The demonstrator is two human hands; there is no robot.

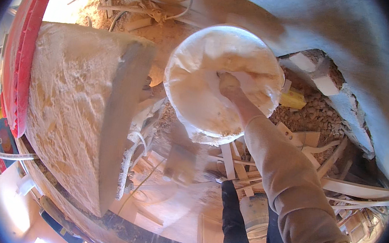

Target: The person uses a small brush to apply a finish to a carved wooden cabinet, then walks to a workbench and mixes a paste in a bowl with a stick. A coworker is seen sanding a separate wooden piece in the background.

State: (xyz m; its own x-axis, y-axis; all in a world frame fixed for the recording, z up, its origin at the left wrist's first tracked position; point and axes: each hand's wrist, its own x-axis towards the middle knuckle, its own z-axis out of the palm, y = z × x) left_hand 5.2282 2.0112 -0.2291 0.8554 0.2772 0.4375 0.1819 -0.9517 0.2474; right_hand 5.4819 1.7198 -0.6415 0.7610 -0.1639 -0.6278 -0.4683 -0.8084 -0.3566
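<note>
My right arm, in a tan sleeve, reaches up from the lower right. My right hand (229, 81) is inside a large round white tub or sack-like container (188, 69), which has creased, dusty walls. The fingers look curled together near the container's inner bottom. A small dark spot shows at the fingertips, but I cannot make out what they hold, if anything. Pale dust or powder coats the inside, and the lower rim is crumpled and soiled. My left hand does not show.
A dusty block-shaped surface (76, 86) with a red edge (22, 58) stands left. Wood strips (331, 158), rubble (305, 116) and a yellow object (293, 99) lie right. A pale sheet (352, 43) spans the upper right. My dark-trousered legs (235, 228) and a dusty bucket (254, 214) are below.
</note>
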